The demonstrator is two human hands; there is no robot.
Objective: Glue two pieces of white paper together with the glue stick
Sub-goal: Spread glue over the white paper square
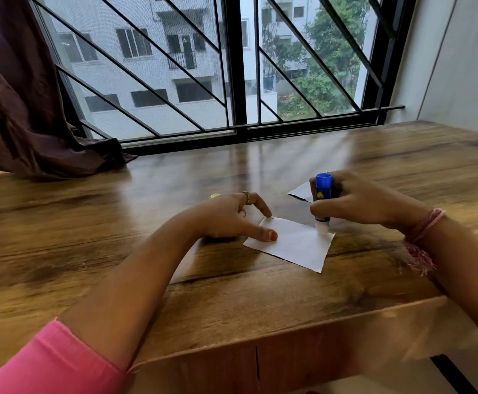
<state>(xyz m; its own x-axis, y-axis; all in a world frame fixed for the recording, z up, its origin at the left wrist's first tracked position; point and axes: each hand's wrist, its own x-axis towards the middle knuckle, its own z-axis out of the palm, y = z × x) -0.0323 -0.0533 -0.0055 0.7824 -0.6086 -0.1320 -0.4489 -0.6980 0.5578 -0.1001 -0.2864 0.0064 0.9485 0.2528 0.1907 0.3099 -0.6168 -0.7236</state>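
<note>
A small white paper square [294, 245] lies flat on the wooden table [175, 177]. My left hand [229, 217] presses its left edge down with thumb and forefinger spread apart. My right hand [366, 200] grips a blue glue stick [323, 194] upright, its white tip touching the paper's far right corner. A second white paper piece [302, 192] lies behind the glue stick, partly hidden by my right hand. A small yellow object [215, 196], perhaps the glue cap, peeks out behind my left hand.
A dark brown curtain [27, 109] drapes onto the table's far left corner. A barred window [232, 66] runs along the table's far edge. The table's near edge [289, 319] is close to me, and a wall [459, 66] stands at the right.
</note>
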